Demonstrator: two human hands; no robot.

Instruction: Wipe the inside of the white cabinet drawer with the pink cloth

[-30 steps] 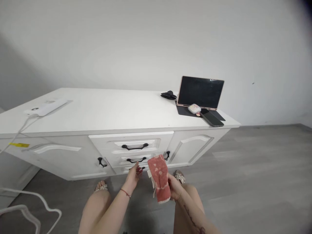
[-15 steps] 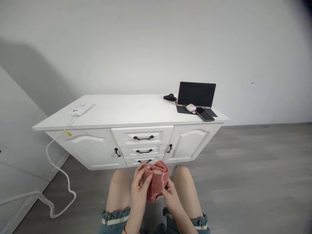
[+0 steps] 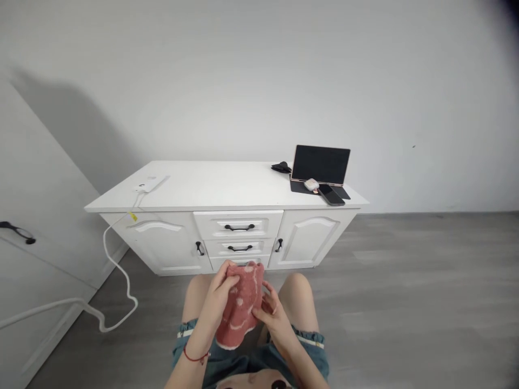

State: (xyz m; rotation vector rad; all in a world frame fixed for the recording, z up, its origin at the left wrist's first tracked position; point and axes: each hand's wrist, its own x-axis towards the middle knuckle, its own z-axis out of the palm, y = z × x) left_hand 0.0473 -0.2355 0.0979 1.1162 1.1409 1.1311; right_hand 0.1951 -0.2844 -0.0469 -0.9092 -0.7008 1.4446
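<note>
A red-pink cloth with white patches and lines point(image 3: 242, 302), like a small towel, hangs between my hands above my lap. My left hand point(image 3: 221, 292) grips its upper left edge, thumb on the front face. At the right edge my right hand point(image 3: 272, 312) pinches the cloth with the thumb in front, its other fingers curled beside and partly behind it. The cloth's lower end hangs loose toward my shorts point(image 3: 253, 367). A red string bracelet point(image 3: 197, 359) circles my left wrist.
Ahead stands a white cabinet point(image 3: 219, 186) with black handles. On its top right are a tablet point(image 3: 320, 165), a phone point(image 3: 331, 195), a small white case point(image 3: 311, 185) and a black object point(image 3: 280, 167). A white power strip point(image 3: 148, 185) trails its cord at left.
The cloth has gone from a bunched, folded bundle to a longer, flatter hanging piece. My left hand has shifted left and up, and the view has turned slightly left.
</note>
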